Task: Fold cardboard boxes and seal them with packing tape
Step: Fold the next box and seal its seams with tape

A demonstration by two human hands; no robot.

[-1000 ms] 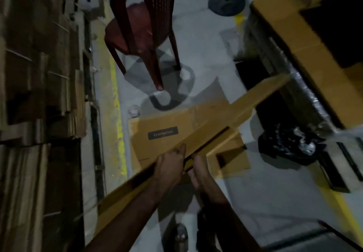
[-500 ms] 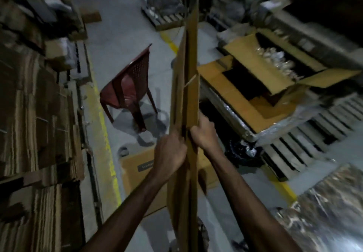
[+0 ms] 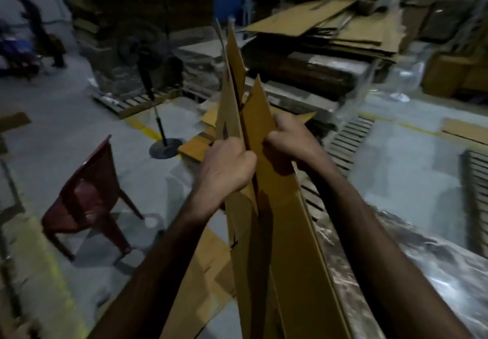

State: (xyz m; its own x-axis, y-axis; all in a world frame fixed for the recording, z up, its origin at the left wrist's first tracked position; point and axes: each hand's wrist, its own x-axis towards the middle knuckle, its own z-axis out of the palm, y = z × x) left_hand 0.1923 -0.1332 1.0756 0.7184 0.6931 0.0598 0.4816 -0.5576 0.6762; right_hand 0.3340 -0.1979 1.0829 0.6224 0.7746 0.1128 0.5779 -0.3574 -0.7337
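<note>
A flattened brown cardboard box stands on edge in front of me, reaching from the bottom of the view up past my hands. My left hand grips its left panel, fingers curled over the edge. My right hand grips the right panel, and the two panels are spread apart in a narrow V at the top. No tape is in view.
A red plastic chair stands at the left on the grey floor. A pedestal fan stands beyond it. Stacked flat cardboard lies on pallets behind. More flat cardboard lies on the floor below. A foil-wrapped stack sits at the right. A person stands far left.
The box has gone from a slant to upright, and its panels have spread apart at the top. My view has lifted toward the pallets.
</note>
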